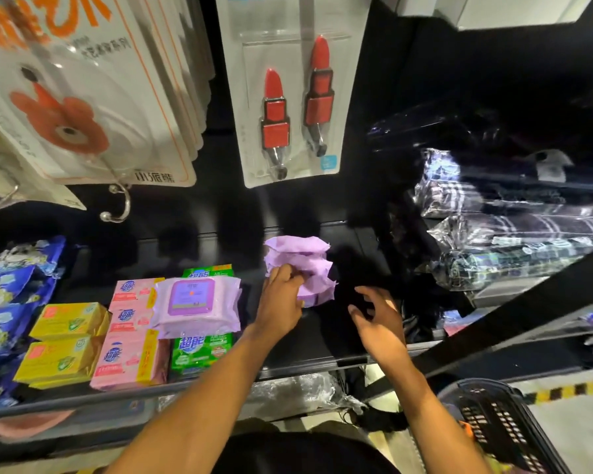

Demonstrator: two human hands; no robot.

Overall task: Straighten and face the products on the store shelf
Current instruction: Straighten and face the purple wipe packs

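Stack of purple packs point(300, 260) gripped by left hand point(281, 299); right hand point(379, 319) spread, empty; wipes pack point(196, 302) atop soap boxes point(131, 359) nearby.

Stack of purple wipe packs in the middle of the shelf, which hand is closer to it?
Left. The left hand grips the stack of purple wipe packs on its lower left side. The right hand hangs open to the stack's right, not touching it.

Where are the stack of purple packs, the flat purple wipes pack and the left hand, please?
stack of purple packs point(300, 251): head view, on the top pack.
flat purple wipes pack point(191, 297): head view, on its label.
left hand point(281, 301): head view, on its back.
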